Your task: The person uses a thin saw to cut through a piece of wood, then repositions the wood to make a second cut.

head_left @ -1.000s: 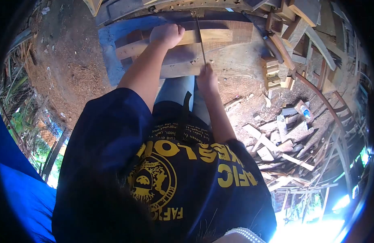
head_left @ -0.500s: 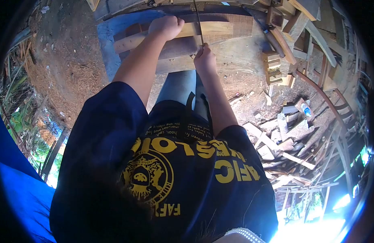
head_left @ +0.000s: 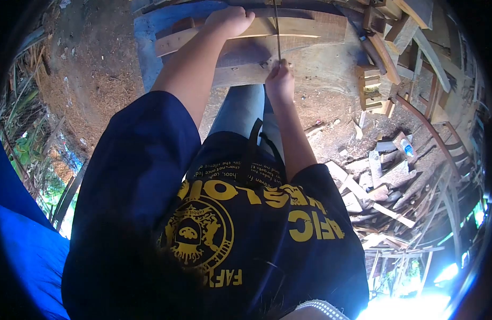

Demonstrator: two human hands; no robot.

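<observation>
A long wooden piece (head_left: 304,26) lies across a wooden work surface (head_left: 320,69) at the top. My left hand (head_left: 231,22) is closed on this piece, left of a thin dark tool (head_left: 278,40) that crosses it front to back. The near end of the tool is in my right hand (head_left: 280,82), whose fingers are wrapped round it. What kind of tool it is cannot be made out, and its far end runs out at the top edge.
Stacked wood blocks (head_left: 370,88) stand at the right of the surface, near a curved wooden piece (head_left: 383,57). Offcuts (head_left: 398,173) and a bottle (head_left: 407,148) lie on the ground at the right. Sawdust (head_left: 105,90) covers the ground at the left.
The view has shifted, so hands and wood appear further right and slightly higher. Both hands keep their hold. The long wooden piece lies at a slightly different angle.
</observation>
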